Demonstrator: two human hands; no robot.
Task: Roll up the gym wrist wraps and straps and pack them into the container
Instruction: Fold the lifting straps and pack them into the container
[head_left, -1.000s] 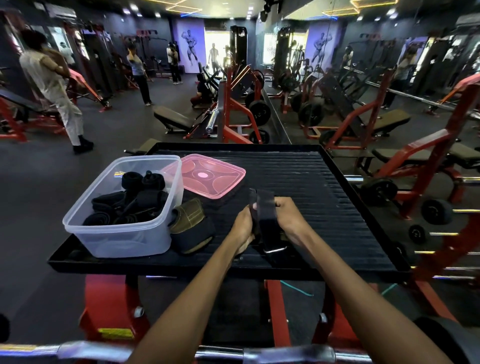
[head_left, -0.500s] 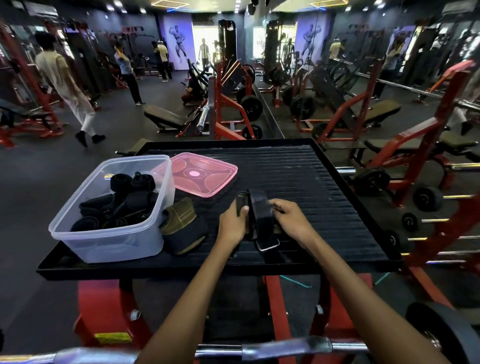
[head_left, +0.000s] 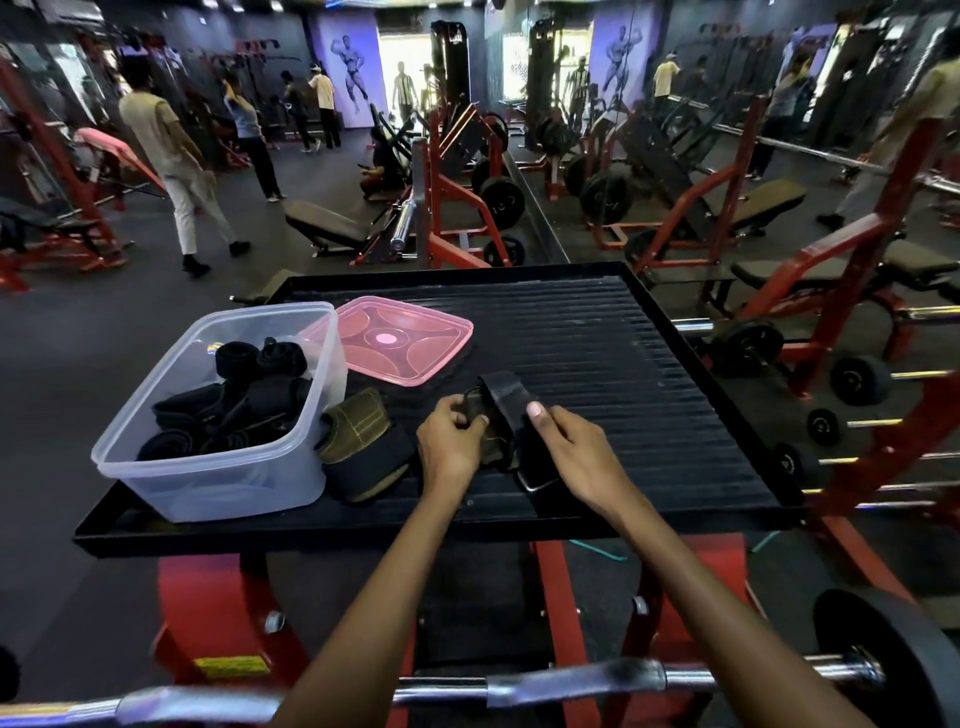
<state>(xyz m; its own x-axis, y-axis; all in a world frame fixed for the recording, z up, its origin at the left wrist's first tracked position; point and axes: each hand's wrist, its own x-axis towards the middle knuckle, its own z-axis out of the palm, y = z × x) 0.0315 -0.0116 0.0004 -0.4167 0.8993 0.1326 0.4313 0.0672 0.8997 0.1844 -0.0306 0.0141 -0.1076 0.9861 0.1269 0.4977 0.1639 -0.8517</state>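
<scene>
Far left on the desk: clear container, already part-filled with rolled black wraps. Olive wrist wrap lies loose just beside it; pink lid off, behind. Left hand has its fingers closed on the rolled end of a black strap. Right hand pinches the free length. Advice: hold tension right, keep edges aligned, turn tightly so the roll holds.
</scene>
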